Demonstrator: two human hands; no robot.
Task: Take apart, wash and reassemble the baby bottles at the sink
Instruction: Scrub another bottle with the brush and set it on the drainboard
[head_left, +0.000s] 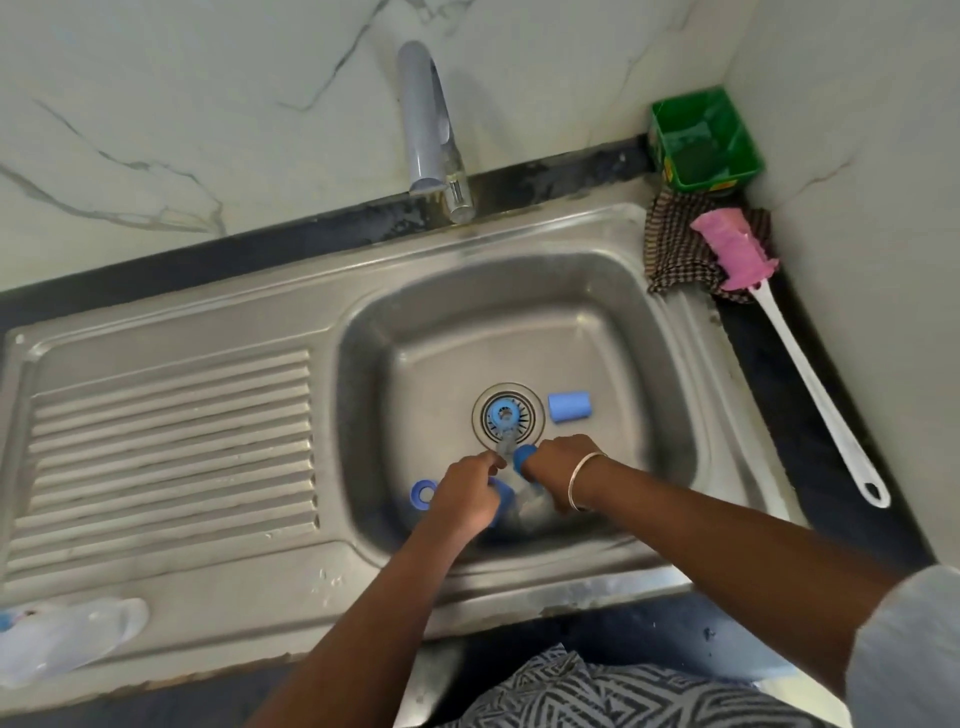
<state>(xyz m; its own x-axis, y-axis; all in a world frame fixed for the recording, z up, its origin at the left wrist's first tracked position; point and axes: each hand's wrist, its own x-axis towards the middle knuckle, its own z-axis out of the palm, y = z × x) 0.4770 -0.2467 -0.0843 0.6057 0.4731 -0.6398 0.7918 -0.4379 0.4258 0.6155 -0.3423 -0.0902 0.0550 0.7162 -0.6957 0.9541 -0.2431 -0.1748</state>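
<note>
Both hands, left hand (464, 493) and right hand (558, 467), grip a clear bottle (524, 501); light, likely slippery, best held round its body.

Blue cap (570, 408) (pink brush (733, 250))

Both hands are down in the sink basin (597, 291) and whatever sits between them is a smear: the left hand (465, 491) covers most of a blue piece, and the right hand (558, 470) hides the clear bottle body (524, 501), its outline lost in blur. Fingertips on both hands can't be made out. The blue part on the drain (503, 414) is too small to read in detail. At the left edge, a clear plastic item (67, 636) is cut off by the frame. The contents of the green tub (701, 137) are murky. The patterned clothing (597, 691) runs off the bottom edge
</note>
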